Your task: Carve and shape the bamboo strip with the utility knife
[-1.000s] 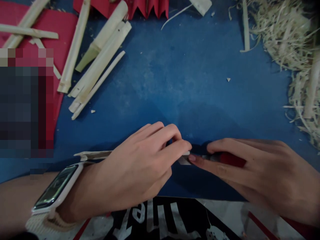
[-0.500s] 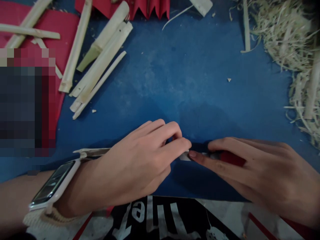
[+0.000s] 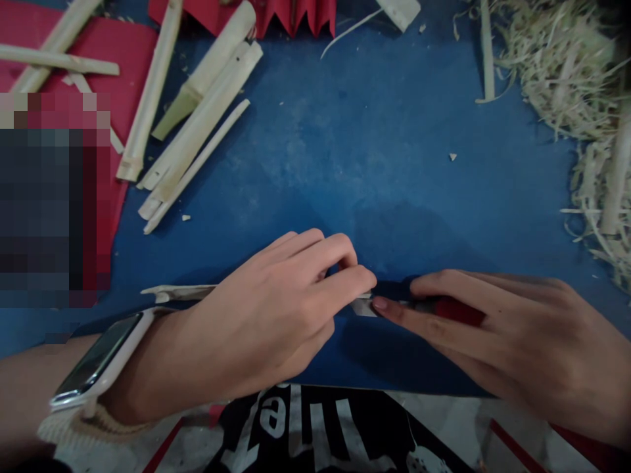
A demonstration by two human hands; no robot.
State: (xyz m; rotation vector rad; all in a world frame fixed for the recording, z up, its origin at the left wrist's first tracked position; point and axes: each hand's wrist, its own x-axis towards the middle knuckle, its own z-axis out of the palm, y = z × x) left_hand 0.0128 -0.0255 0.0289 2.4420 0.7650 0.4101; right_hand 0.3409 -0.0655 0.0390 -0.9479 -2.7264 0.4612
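Observation:
My left hand is closed round a pale bamboo strip that lies flat on the blue mat; the strip's left end sticks out past my wrist, which wears a white watch. My right hand grips a red-handled knife. Its forefinger lies along the blade, and the blade's tip meets the strip's right end just under my left forefinger. Most of the knife is hidden under my fingers.
Several split bamboo pieces lie at the upper left, partly on red paper. A heap of bamboo shavings fills the upper right. Folded red paper sits at the top edge. A small chip lies mid-mat.
My left hand and the strip have crept slightly up and to the left. The right hand with the knife has barely shifted.

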